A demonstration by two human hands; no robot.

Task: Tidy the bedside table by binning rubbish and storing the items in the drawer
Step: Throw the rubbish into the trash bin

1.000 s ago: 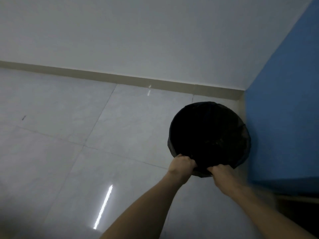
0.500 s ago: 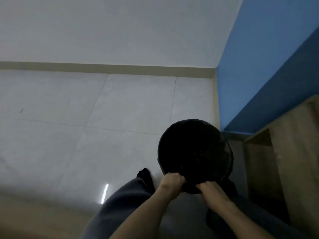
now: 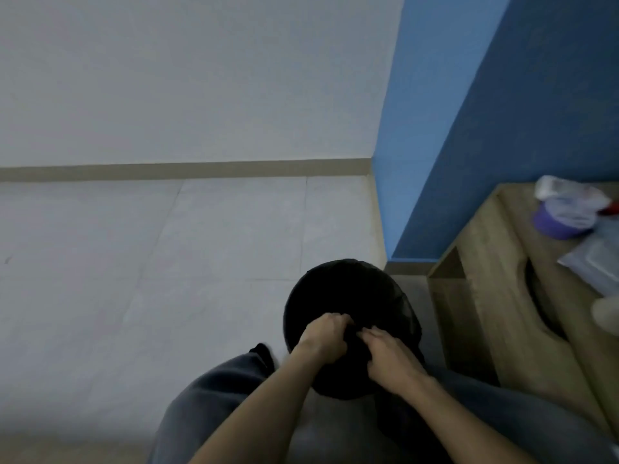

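A round black bin lined with a black bag stands on the pale tiled floor, close to my legs. My left hand and my right hand both grip the near rim of the bin, side by side, fingers closed on the bag's edge. To the right stands the wooden bedside table with a curved drawer cut-out. On its top lie a purple lidded tub, crumpled white rubbish, a clear plastic packet and a pale object at the frame's edge.
A blue wall runs behind the bedside table and meets a white wall with a beige skirting board. My grey trouser legs fill the lower middle. Open tiled floor lies to the left.
The bin has come closer to my legs and to the bedside table. The view has swung right, bringing the table top and its items into sight. My hands have moved closer together on the rim.
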